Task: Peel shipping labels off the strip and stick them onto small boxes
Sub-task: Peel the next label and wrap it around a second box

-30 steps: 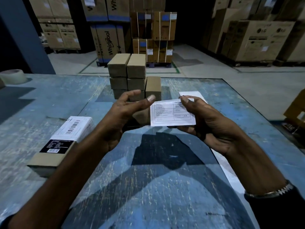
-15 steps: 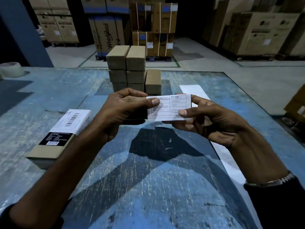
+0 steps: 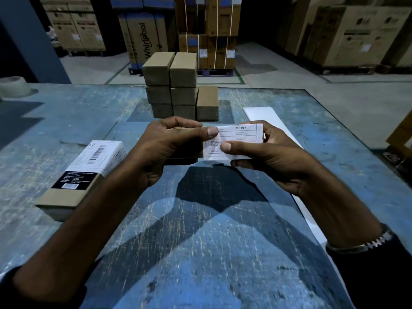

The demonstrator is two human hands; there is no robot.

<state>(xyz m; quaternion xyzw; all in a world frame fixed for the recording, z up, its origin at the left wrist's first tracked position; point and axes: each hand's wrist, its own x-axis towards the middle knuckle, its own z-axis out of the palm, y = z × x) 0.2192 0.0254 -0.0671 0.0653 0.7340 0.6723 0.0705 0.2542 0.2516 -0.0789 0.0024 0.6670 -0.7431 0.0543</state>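
Note:
My left hand (image 3: 162, 150) grips a small brown box (image 3: 182, 130) above the table, thumb pressing the left edge of a white shipping label (image 3: 242, 137). My right hand (image 3: 267, 157) holds the label's right part, thumb flat on its face and fingers behind it. The label lies across the box's side; most of the box is hidden by my hands. The white label strip (image 3: 260, 113) lies on the table to the right, partly under my right arm. A stack of plain small boxes (image 3: 171, 83) stands behind my hands.
A longer box bearing barcode labels (image 3: 84, 175) lies on the scratched blue table (image 3: 200, 241) at the left. A tape roll (image 3: 13, 86) sits at the far left edge. Large cartons on pallets stand on the warehouse floor beyond the table.
The label moved left from free air onto the box held in my left hand. My left thumb came down on its edge and my right thumb shifted onto its face.

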